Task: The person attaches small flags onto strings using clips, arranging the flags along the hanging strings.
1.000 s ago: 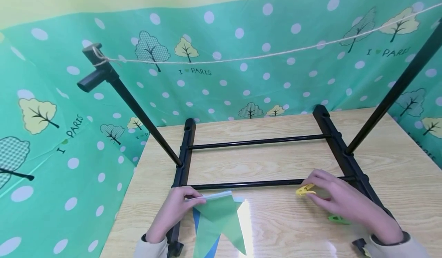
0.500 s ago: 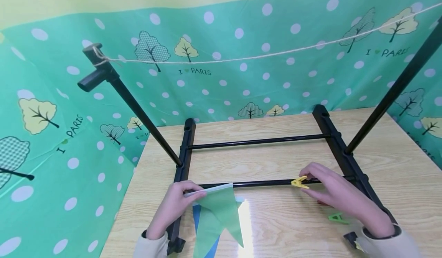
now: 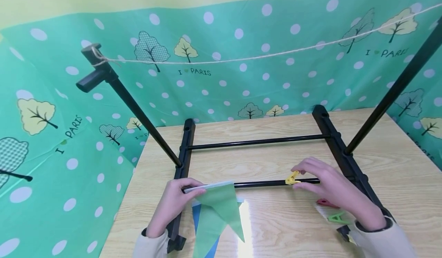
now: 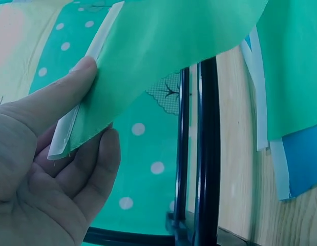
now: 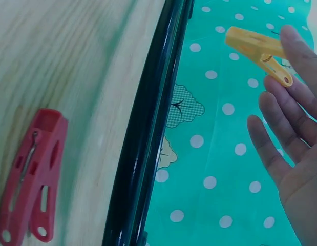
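My left hand (image 3: 176, 201) pinches a green pennant flag (image 3: 221, 204) at the left end of its white hemmed top edge, thumb in front. The flag hangs down with a notched lower edge. Behind it, a blue flag (image 3: 197, 216) partly shows on the table. In the head view my right hand (image 3: 328, 185) pinches a yellow clothespin (image 3: 292, 178) by its handle end, over the front black crossbar (image 3: 259, 184). The right wrist view shows the yellow clothespin (image 5: 258, 48) between thumb and index finger, its nose pointing away from the hand and its handles slightly apart.
Below the right forearm lie a red clothespin (image 3: 326, 203) and a green clothespin (image 3: 337, 217). A white string (image 3: 221, 61) runs between the left post (image 3: 138, 116) and right post (image 3: 393, 85) of a black frame. Patterned green cloth (image 3: 241, 32) hangs behind and at the sides.
The right hand has moved up and left with the yellow clothespin, uncovering the red clothespin. The left hand has raised the green flag slightly, away from the blue one.
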The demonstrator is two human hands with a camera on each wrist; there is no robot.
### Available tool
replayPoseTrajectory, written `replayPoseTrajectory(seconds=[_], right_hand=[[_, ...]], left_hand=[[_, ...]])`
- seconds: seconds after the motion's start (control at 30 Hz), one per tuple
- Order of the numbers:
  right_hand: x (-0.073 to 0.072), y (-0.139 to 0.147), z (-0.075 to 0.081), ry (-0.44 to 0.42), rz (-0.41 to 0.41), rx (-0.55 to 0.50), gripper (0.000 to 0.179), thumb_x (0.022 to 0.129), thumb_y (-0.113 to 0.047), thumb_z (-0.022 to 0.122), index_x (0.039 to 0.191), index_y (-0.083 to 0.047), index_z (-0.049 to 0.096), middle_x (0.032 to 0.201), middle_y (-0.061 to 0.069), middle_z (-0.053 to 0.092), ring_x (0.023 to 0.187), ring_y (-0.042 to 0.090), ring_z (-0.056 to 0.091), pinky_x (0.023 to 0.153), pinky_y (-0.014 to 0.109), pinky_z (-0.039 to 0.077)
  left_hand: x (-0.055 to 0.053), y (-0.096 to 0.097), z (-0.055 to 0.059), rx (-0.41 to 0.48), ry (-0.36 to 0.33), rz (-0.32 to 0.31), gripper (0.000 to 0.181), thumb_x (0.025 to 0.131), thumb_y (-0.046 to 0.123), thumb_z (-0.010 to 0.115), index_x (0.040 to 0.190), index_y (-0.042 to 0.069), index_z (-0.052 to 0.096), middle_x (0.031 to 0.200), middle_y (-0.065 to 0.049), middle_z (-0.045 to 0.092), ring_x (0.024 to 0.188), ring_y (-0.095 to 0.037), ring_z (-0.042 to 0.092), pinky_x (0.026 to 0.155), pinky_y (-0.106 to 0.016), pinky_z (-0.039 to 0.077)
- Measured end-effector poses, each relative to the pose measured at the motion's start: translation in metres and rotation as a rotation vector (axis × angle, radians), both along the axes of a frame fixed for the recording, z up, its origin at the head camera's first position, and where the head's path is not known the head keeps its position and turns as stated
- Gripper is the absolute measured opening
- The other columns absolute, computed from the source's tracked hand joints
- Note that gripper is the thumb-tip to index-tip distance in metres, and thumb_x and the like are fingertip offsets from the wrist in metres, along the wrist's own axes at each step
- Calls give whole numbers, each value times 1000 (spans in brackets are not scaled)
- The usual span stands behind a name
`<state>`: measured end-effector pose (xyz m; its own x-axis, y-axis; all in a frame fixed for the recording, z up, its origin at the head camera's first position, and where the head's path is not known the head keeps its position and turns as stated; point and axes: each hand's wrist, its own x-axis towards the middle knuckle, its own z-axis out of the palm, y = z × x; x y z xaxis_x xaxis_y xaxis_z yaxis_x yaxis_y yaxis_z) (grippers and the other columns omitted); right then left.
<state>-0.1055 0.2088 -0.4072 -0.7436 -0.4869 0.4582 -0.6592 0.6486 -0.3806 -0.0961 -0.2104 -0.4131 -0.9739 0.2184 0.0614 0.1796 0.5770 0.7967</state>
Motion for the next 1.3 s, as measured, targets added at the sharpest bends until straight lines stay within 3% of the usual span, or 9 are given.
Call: replayPoseTrajectory(seconds=[0.07, 0.2, 0.27, 0.3, 0.43, 0.5, 0.73, 1.1, 1.3], right_hand=[[-2, -1, 2, 10, 10, -16, 36, 72, -27, 78, 105, -22, 64, 94, -16, 56, 84, 1, 52, 72, 15, 43], [-5, -4, 6, -2, -7, -12, 34, 74, -26, 77, 105, -20, 64, 97, -15, 58, 88, 4, 55, 74, 16, 45], [-6, -6, 7, -2, -6, 1, 35, 74, -24, 77, 106, -19, 64, 99, -14, 59, 91, 5, 56, 75, 19, 47], [-7, -7, 8, -3, -3, 4, 35, 74, -23, 77, 107, -19, 63, 100, -13, 59, 92, 6, 56, 75, 21, 48], [-10, -13, 11, 5, 23, 2, 41, 74, -19, 77, 111, -18, 61, 103, -11, 60, 93, 6, 56, 74, 25, 49], [-12, -16, 14, 8, 27, -8, 43, 74, -17, 77, 113, -16, 60, 102, -9, 60, 92, 7, 56, 73, 28, 50], [-17, -26, 25, 3, 45, -17, 37, 77, -24, 75, 110, -18, 61, 106, -9, 60, 98, 5, 56, 78, 24, 49], [-24, -41, 37, 26, 98, -47, 32, 80, -23, 73, 110, -19, 62, 107, -9, 60, 99, 6, 56, 78, 23, 49], [-29, -48, 46, 110, 140, -93, 34, 75, -16, 76, 107, -15, 64, 105, -7, 61, 98, 8, 57, 79, 18, 46]], left_hand=[[-1, 1, 1, 11, 27, 8, 10, 77, 39, 71, 84, 32, 71, 78, 16, 67, 71, -6, 64, 65, -25, 51], [3, 11, 22, 33, 43, 22, 6, 79, 24, 72, 85, 21, 73, 79, 9, 69, 72, -9, 65, 66, -24, 51], [3, 13, 24, 34, 41, 31, 6, 79, 18, 72, 85, 18, 73, 81, 8, 69, 73, -10, 65, 68, -25, 51], [2, 13, 25, 33, 41, 35, 6, 79, 16, 73, 85, 17, 73, 81, 7, 69, 74, -10, 65, 69, -25, 51], [-6, 5, 8, 28, 53, 42, 6, 78, 27, 72, 84, 27, 73, 82, 14, 67, 75, -7, 64, 69, -24, 51], [-7, 3, 6, 27, 72, 35, 6, 78, 32, 71, 84, 30, 72, 83, 16, 67, 76, -6, 64, 69, -24, 51], [-11, 3, 9, 16, 157, 9, 8, 80, 36, 69, 85, 31, 72, 82, 17, 66, 74, -4, 63, 65, -25, 51], [-19, 5, 19, 23, 175, 15, 8, 80, 36, 70, 86, 31, 72, 84, 17, 66, 77, -5, 62, 65, -26, 51], [-25, 8, 26, 34, 227, 8, 9, 80, 34, 70, 87, 29, 72, 84, 17, 66, 75, -5, 62, 65, -25, 51]])
